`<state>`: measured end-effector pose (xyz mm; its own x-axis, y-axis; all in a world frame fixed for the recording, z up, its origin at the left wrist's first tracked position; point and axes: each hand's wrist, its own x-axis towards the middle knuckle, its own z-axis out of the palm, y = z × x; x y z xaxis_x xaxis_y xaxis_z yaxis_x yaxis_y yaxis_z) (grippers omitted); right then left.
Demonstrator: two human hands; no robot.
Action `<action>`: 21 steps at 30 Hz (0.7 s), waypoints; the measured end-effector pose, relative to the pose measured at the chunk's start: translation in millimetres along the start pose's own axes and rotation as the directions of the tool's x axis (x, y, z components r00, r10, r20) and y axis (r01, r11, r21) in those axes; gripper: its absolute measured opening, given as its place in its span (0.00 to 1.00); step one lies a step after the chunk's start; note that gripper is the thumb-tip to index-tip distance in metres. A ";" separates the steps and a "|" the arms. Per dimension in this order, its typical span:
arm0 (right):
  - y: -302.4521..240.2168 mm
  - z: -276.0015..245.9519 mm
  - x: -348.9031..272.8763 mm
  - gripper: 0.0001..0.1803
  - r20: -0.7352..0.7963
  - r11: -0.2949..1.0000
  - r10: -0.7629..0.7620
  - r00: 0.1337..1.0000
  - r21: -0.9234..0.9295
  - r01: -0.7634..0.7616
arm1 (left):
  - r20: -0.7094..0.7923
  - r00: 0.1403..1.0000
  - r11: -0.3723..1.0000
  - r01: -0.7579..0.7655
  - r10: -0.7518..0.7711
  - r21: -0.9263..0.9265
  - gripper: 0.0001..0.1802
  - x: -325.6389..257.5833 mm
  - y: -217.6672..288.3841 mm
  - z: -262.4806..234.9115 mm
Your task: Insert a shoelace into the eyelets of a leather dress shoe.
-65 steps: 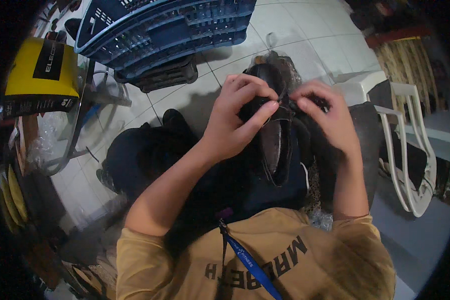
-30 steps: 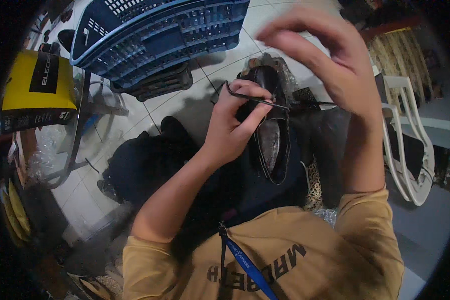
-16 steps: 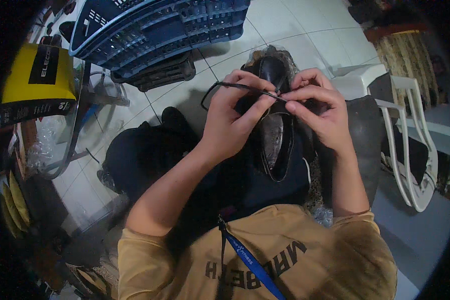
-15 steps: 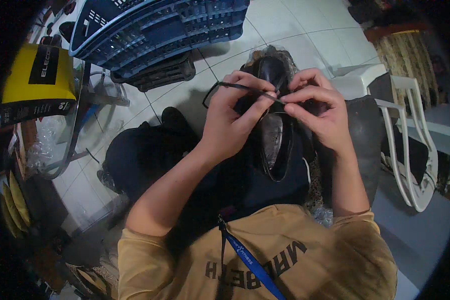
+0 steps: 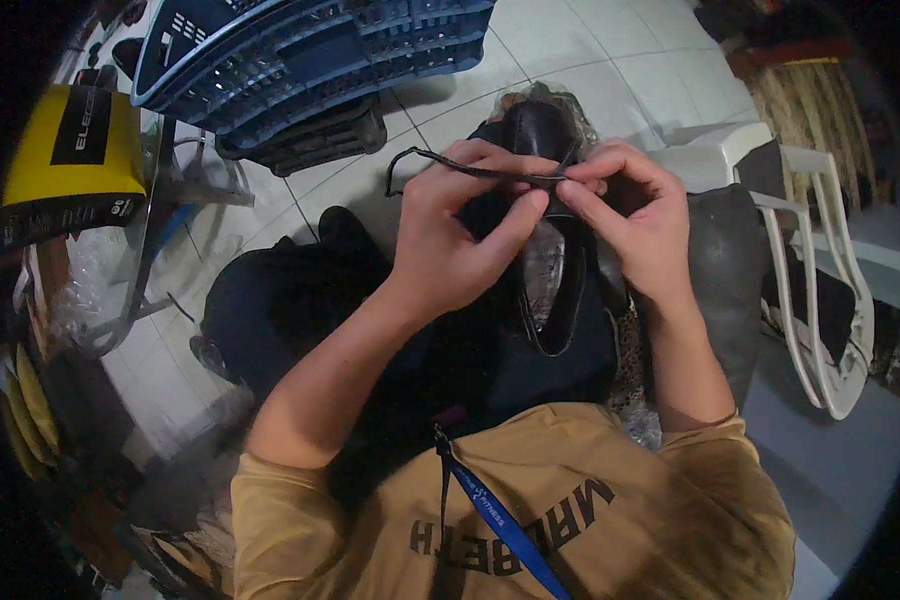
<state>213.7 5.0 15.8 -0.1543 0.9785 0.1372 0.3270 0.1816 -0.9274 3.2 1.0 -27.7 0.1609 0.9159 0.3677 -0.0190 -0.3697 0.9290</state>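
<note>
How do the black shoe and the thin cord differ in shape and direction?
The shoe is broad and looks stiff; the cord is narrow and bends in a loose curve. The shoe lies lengthwise, toe toward the picture's top; the cord runs crosswise over the left hand. Both are black.

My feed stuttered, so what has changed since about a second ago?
The right hand, then raised off to the right, has come down and leftward to the left hand; both now pinch the black cord together. The left hand stays at the black shoe, cord draped over it. The shoe stays on the lap.
</note>
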 end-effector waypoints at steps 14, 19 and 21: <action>0.9 8.6 12.7 0.08 -0.002 0.971 0.121 0.993 0.207 -0.118 | -0.024 0.994 0.992 0.104 -0.106 -0.064 0.08 1.4 0.3 3.7; 0.5 15.2 10.8 0.08 -0.001 0.922 0.205 0.979 0.335 -0.193 | -0.017 0.998 0.998 0.063 -0.063 -0.001 0.08 7.8 -0.7 -3.7; -1.1 17.8 7.9 0.08 -0.055 0.944 0.129 0.990 0.313 -0.106 | -0.004 0.996 0.996 0.088 -0.088 -0.022 0.09 9.4 -0.1 -5.3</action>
<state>195.5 10.8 11.7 -0.0597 0.9976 0.0353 0.0333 0.0373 -0.9987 -0.6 10.6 -24.2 0.1577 0.9455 0.2849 -0.0268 -0.2843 0.9583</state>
